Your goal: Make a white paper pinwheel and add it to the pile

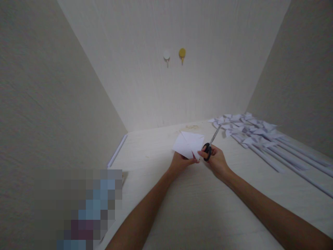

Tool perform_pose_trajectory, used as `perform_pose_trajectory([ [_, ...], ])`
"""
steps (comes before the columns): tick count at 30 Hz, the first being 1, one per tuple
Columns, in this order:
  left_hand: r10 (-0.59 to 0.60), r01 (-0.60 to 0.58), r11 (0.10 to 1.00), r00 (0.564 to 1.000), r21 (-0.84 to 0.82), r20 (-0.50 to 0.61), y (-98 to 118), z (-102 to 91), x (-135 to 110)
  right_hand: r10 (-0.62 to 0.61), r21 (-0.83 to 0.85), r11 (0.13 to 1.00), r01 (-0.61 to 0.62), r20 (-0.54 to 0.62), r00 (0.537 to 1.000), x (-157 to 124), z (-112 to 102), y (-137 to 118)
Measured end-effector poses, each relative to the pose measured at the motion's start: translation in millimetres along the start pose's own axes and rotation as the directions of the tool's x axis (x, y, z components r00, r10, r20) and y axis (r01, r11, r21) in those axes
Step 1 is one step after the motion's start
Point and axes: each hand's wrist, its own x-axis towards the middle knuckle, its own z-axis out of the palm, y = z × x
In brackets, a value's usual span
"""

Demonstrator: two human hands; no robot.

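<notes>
Left hand (179, 161) pinches a creased white paper square (188, 143); right hand (218, 160) grips black-handled scissors (213, 137) beside it

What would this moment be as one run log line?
left hand: holds creased white paper | right hand: grips black-handled scissors, blades beside the paper's right edge | right side: paper pinwheels piled on sticks

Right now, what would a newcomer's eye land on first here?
Mid-table, the left hand pinches a creased white paper square while the right hand holds black-handled scissors beside it. Along the right side lies a heap of white paper pinwheels on long sticks. High on the back wall sit a white hook and a yellow hook.
</notes>
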Motion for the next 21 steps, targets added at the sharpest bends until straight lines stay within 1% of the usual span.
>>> perform_pose_trajectory([
  [3,-0.031,0.031,0.999,0.999,-0.016,0.012,-1.6,0.2,0.6,0.014,0.015,1.000,-0.014,0.005,1.000,0.6,0.0,1.1],
  [7,-0.008,0.009,1.000,0.999,-0.017,0.040,-3.3,-0.6,1.0,0.020,-0.005,1.000,-0.020,0.001,1.000,0.7,0.5,0.7],
  [9,-0.017,0.018,1.000,0.999,-0.011,0.048,-3.3,-1.1,0.9,0.031,-0.012,0.999,-0.031,0.000,1.000,0.3,0.6,-0.3],
  [12,-0.047,0.047,0.999,0.998,0.004,0.050,-3.2,-2.0,0.6,0.042,-0.011,0.999,-0.042,0.002,0.999,-0.3,0.4,-1.4],
  [17,-0.100,0.098,0.994,0.994,0.044,0.042,-3.9,-3.5,0.5,0.015,-0.014,1.000,-0.015,-0.003,1.000,-0.5,0.5,-1.4],
  [21,-0.096,0.095,0.994,0.995,0.055,0.024,-4.1,-3.1,0.4,0.006,-0.029,1.000,-0.006,-0.015,1.000,-1.3,1.5,-2.5],
])
